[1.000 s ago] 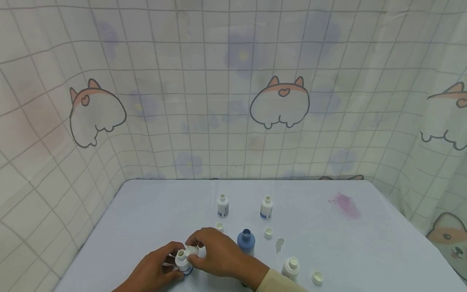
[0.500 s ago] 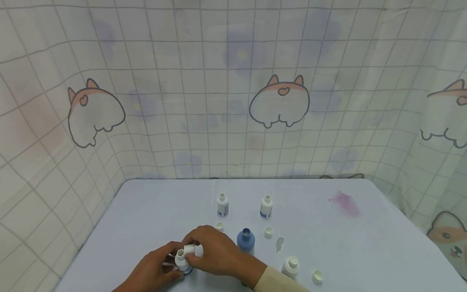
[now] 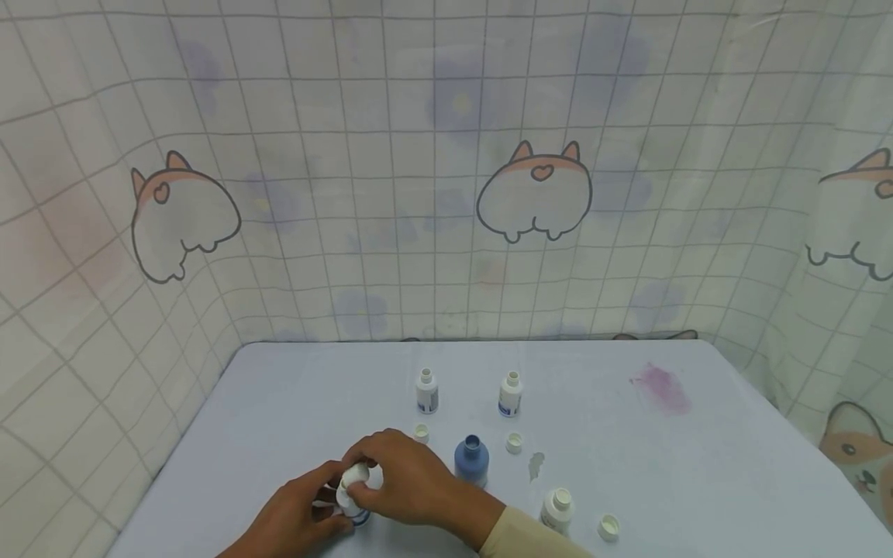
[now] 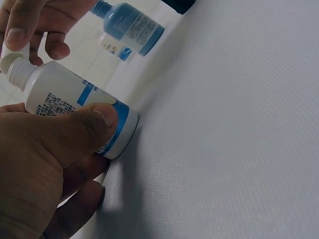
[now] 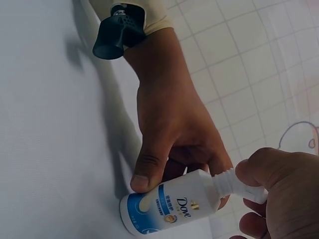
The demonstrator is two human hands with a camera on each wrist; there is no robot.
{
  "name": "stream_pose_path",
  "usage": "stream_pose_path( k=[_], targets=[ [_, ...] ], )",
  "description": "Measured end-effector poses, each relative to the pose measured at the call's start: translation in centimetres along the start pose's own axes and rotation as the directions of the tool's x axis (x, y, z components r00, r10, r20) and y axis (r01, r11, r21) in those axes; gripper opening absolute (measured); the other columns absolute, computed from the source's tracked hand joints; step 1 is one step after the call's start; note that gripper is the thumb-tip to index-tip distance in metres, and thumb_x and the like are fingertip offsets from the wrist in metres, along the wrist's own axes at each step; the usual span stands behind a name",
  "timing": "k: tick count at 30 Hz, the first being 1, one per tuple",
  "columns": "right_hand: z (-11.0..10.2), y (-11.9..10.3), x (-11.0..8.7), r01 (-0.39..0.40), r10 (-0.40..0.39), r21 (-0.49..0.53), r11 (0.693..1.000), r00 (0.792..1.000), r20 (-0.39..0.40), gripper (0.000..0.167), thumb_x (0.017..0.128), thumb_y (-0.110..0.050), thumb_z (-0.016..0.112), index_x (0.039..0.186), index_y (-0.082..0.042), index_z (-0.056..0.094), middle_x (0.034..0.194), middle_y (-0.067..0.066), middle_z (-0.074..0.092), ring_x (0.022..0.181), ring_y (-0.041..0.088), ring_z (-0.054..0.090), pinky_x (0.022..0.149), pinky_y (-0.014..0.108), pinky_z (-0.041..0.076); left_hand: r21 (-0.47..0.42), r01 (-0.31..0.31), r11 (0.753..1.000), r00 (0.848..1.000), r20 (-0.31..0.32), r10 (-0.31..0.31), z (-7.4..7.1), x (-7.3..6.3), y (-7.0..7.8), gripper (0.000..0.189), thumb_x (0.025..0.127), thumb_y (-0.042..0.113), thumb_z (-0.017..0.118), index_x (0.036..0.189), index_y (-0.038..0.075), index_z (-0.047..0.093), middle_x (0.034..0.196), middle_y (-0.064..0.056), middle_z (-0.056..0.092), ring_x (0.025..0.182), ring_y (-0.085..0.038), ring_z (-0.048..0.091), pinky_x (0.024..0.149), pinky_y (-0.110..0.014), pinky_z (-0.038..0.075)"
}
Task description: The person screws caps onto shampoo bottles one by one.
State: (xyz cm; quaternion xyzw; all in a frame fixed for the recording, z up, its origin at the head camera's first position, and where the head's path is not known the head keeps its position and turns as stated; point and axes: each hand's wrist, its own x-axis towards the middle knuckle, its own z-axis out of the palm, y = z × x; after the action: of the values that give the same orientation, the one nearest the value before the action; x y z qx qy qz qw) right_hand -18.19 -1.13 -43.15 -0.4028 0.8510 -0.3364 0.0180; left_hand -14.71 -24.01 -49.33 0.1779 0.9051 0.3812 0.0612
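My left hand (image 3: 300, 508) grips a small white Dove bottle (image 5: 174, 205) with a blue label, thumb across its lower side. The bottle stands upright on the white table, its threaded neck (image 4: 21, 73) bare in the left wrist view. My right hand (image 3: 412, 480) pinches a white screw cap (image 4: 12, 54) between thumb and fingers. It is tilted right at the bottle's mouth, its hollow side towards the neck. In the head view the right fingers partly hide the cap and the bottle's top.
A blue open-necked bottle (image 3: 471, 463) stands just right of my right hand. Two white uncapped bottles, one at left (image 3: 427, 393) and one at right (image 3: 510, 396), stand farther back. Another white bottle (image 3: 556, 511) is at front right. Loose caps (image 3: 514, 442) lie near them.
My right hand has turned the cap over and brought it from beside the bottle to above its mouth. The left hand has stayed put on the bottle.
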Motion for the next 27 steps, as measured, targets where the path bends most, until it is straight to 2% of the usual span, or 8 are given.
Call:
stream_pose_path(
  k=[6, 12, 18, 27],
  targets=[
    [-0.02, -0.19, 0.11, -0.026, 0.026, 0.002, 1.000, 0.999, 0.017, 0.028, 0.094, -0.031, 0.076, 0.121, -0.025, 0.069, 0.105, -0.020, 0.062, 0.096, -0.003, 0.055, 0.078, 0.016, 0.049, 0.005, 0.036, 0.999, 0.999, 0.003, -0.036, 0.03, 0.09, -0.02, 0.062, 0.079, 0.036, 0.089, 0.130, 0.017, 0.059, 0.116, 0.004, 0.067, 0.101, -0.021, 0.071, 0.078, -0.028, 0.060],
    [0.03, -0.34, 0.13, -0.035, 0.035, -0.001, 0.999, 0.999, 0.018, 0.028, 0.094, -0.033, 0.076, 0.121, -0.026, 0.069, 0.107, -0.019, 0.063, 0.099, -0.004, 0.056, 0.079, 0.016, 0.050, 0.000, 0.041, 0.999, 0.999, 0.012, -0.041, 0.05, 0.06, -0.15, 0.057, 0.079, 0.037, 0.089, 0.123, 0.016, 0.059, 0.115, 0.001, 0.068, 0.101, -0.025, 0.071, 0.078, -0.030, 0.060],
    [0.04, -0.27, 0.10, 0.007, -0.006, -0.041, 0.999, 1.000, 0.022, 0.026, 0.095, -0.031, 0.076, 0.120, -0.027, 0.074, 0.109, -0.020, 0.065, 0.100, -0.004, 0.055, 0.076, 0.014, 0.048, -0.009, 0.022, 1.000, 1.000, 0.008, -0.022, 0.12, 0.08, -0.05, 0.058, 0.080, 0.037, 0.089, 0.125, 0.015, 0.059, 0.117, -0.001, 0.069, 0.101, -0.024, 0.071, 0.078, -0.027, 0.060],
    [0.26, -0.28, 0.28, 0.058, -0.052, -0.099, 0.993, 0.997, 0.064, 0.029, 0.095, -0.030, 0.076, 0.124, -0.030, 0.074, 0.116, -0.022, 0.066, 0.106, -0.006, 0.053, 0.078, 0.013, 0.047, 0.000, 0.011, 1.000, 1.000, -0.001, -0.011, -0.09, -0.16, 0.00, 0.056, 0.082, 0.035, 0.088, 0.129, 0.020, 0.060, 0.115, 0.004, 0.068, 0.097, -0.020, 0.071, 0.077, -0.027, 0.059]
  ],
)
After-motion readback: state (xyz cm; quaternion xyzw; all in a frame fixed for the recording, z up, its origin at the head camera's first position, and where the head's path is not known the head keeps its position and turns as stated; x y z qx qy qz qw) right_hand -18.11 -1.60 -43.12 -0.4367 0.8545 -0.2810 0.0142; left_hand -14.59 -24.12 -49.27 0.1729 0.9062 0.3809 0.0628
